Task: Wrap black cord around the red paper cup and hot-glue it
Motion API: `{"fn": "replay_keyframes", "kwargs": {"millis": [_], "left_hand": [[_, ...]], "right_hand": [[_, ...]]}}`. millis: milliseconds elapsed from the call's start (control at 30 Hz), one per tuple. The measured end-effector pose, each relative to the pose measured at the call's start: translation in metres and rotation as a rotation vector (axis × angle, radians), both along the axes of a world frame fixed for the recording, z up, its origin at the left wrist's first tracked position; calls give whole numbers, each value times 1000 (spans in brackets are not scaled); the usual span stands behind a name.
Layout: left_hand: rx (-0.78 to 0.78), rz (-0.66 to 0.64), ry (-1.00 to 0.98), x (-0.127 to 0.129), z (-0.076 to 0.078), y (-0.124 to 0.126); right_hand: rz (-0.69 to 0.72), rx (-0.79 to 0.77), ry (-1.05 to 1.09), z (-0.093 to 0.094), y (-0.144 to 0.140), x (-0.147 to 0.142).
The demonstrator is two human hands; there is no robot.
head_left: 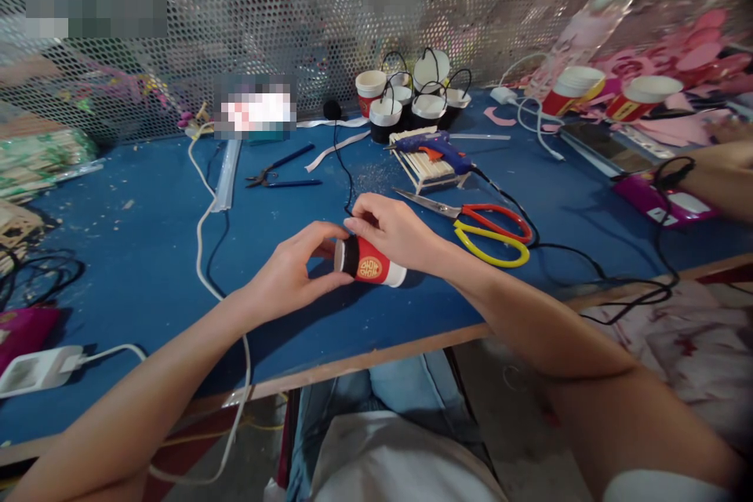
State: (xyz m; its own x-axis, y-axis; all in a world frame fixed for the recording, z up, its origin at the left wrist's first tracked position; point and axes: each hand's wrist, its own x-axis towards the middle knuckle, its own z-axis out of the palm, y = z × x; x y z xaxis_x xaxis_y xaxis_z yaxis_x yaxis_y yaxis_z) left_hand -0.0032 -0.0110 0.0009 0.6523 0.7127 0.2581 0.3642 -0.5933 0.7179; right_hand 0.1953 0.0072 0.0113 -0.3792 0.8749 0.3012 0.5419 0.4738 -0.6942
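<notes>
A: What is held there?

B: A small paper cup (369, 265), lying on its side between both hands just above the blue tabletop (147, 251). It has a black band at one end, a red body with a gold emblem, and a white rim at the other end.

A: How do the hands grip it?

B: The left hand (294, 271) pinches the black end with thumb and fingertips. The right hand (394, 231) curls over the top of the cup, fingers closed on it. A thin black cord (340, 161) runs from beyond the hands down under the right fingers.

A: Anything hard to make out?

B: The cup's mouth is covered by the left fingers, so its inside does not show. Where the cord ends is hidden under the right hand. Several patches beyond the hands are blurred out.

A: And other containers?

B: Farther out from the hands stands a cluster of like cups (412, 98) with black wire handles; their contents cannot be seen. Well off to the right of the right hand, two red cups (605, 90) stand with white rims.

A: Nearest tools?

B: Red and yellow scissors (482, 227) just right of the right hand, a blue glue gun (435, 145) beyond it, pliers (282, 172) beyond the left.
</notes>
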Motion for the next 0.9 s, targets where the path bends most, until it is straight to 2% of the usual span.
{"fn": "replay_keyframes", "kwargs": {"millis": [133, 400, 533, 633, 767, 833, 900], "left_hand": [[94, -22, -1, 1, 2, 1], [292, -66, 90, 0, 6, 0], [364, -75, 180, 0, 7, -2], [364, -60, 204, 1, 8, -3], [310, -34, 204, 1, 9, -3], [284, -29, 194, 1, 9, -2], [259, -27, 169, 1, 9, -1]], "right_hand": [[17, -10, 9, 4, 0, 3], [149, -100, 196, 15, 8, 3], [180, -103, 171, 14, 18, -2], [188, -111, 99, 10, 24, -5], [42, -183, -9, 12, 28, 2], [-81, -194, 3, 22, 31, 15], [-222, -124, 3, 35, 38, 36]]}}
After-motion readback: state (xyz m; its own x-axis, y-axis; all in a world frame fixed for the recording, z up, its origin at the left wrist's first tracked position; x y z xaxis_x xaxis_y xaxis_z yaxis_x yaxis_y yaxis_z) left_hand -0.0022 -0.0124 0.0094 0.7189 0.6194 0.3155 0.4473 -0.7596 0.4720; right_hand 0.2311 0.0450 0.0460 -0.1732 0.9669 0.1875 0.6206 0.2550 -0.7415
